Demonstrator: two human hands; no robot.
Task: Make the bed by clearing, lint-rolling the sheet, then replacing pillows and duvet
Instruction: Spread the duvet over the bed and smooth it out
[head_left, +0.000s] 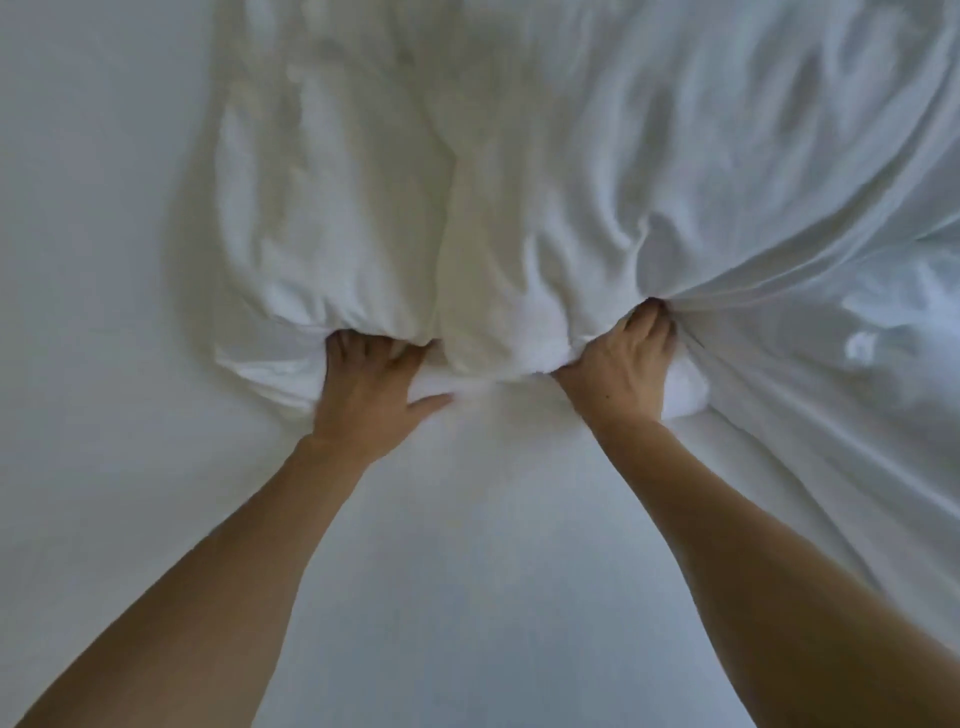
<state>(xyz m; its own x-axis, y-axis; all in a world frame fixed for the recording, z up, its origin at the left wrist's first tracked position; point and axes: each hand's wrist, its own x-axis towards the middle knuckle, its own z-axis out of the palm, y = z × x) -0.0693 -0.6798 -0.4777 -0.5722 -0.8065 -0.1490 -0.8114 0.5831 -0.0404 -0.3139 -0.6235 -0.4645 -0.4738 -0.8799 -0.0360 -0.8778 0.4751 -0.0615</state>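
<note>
Two bare hands and one white duvet (545, 171) — that is the count here, with a single flat white sheet (467, 597) under everything. The duvet lies bunched and deeply creased, covering the far and right parts of the sheet, its near edge gathered into a thick roll. The left hand (371, 387) is at the left end of that roll, fingers dug into the fabric and curled round it, thumb stretched out along the near edge. The right hand (621, 366) is at the right of the roll, fingers buried in a tight knot of folds that fan away from it, gripping a wad of the cloth. Both forearms reach in from the near side across the bare sheet, which stretches smooth to the left of the duvet and in front of it — nothing of the room beyond the bed shows.
</note>
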